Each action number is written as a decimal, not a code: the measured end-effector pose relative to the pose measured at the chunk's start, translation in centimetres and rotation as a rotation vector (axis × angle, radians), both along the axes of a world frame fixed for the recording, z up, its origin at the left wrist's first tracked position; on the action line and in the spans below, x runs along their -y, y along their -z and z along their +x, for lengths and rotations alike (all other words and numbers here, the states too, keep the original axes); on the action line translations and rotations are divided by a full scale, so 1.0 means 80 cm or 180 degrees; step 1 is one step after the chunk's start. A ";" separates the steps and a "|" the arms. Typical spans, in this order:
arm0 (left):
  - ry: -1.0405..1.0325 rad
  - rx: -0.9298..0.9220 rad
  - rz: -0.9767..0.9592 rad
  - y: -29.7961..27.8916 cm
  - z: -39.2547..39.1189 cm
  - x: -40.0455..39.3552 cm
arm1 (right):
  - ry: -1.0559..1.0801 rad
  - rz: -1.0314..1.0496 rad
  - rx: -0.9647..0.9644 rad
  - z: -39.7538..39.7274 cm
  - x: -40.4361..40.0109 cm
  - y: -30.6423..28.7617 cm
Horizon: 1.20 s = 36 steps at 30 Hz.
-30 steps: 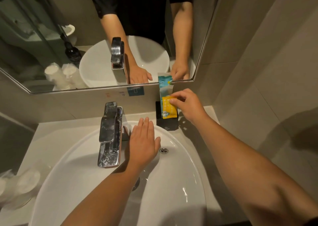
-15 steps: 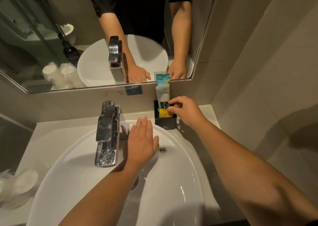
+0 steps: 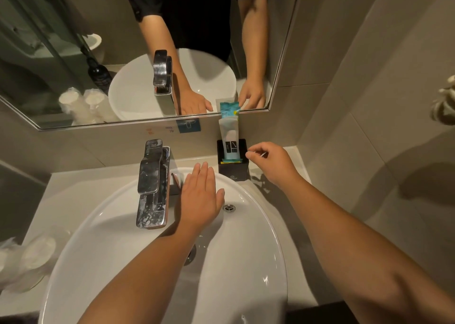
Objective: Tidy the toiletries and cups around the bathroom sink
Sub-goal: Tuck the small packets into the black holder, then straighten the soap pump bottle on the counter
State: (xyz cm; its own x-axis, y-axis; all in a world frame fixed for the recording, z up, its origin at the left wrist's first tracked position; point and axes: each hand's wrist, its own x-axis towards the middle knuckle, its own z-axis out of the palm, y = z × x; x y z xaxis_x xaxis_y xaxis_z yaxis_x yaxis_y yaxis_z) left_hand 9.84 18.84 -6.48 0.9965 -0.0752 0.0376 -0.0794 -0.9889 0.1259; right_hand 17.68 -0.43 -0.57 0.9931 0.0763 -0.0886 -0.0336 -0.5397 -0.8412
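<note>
- Here, at a hotel-style bathroom basin, we see the right hand right of centre in the frame, just beside the small black square holder and holding nothing; its fingers are loosely curled, thumb and forefinger close together, and we cannot tell whether they touch.
- The tall white-and-blue toiletry sachets stand upright in that holder, a sliver of yellow packet showing at the rim; they lean back against the wall under the mirror, which we judge keeps them from toppling.
- The left hand lies flat, fingers spread and gripping nothing, on the back rim of the white oval ceramic sink, just right of the chrome lever tap; we read it as a brace while the person leans in.
- At the lower left edge, the plastic-wrapped white paper cups sit on the pale countertop, well apart from the holder.
- We judge the sachets stowed and the cups not yet straightened.
</note>
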 end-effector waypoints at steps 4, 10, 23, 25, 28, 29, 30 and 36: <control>0.0022 -0.0174 -0.0054 -0.007 -0.001 -0.001 | 0.0021 -0.0744 0.0508 -0.031 0.001 0.002; 0.0123 -0.0299 0.0039 -0.038 -0.022 0.003 | -0.0699 -0.2005 0.0695 -0.104 -0.006 0.006; -0.0039 -0.0208 0.0117 -0.088 -0.182 -0.012 | -0.1502 -0.2486 0.0969 -0.234 -0.038 -0.007; -0.0052 -0.0094 0.0185 -0.095 -0.207 -0.022 | -0.1598 -0.2474 0.1011 -0.252 -0.050 -0.009; -0.0105 0.0029 0.0210 -0.100 -0.244 -0.041 | -0.1786 -0.2469 0.1036 -0.279 -0.072 -0.011; -0.0165 0.0033 0.0208 -0.101 -0.257 -0.048 | -0.1851 -0.2440 0.1047 -0.290 -0.081 -0.014; -0.0234 0.0013 0.0204 -0.103 -0.270 -0.056 | -0.1913 -0.2394 0.1071 -0.300 -0.091 -0.015; -0.0694 -0.0093 0.0278 -0.109 -0.348 -0.112 | -0.2349 -0.2242 0.1350 -0.354 -0.163 -0.024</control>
State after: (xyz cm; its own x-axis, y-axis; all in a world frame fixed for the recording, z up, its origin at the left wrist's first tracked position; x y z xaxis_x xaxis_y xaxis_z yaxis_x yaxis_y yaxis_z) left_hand -18.04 27.78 2.27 0.9900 0.1403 0.0115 0.1398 -0.9895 0.0381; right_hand -10.63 12.58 1.38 0.6844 0.7291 -0.0081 0.7126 -0.6711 -0.2046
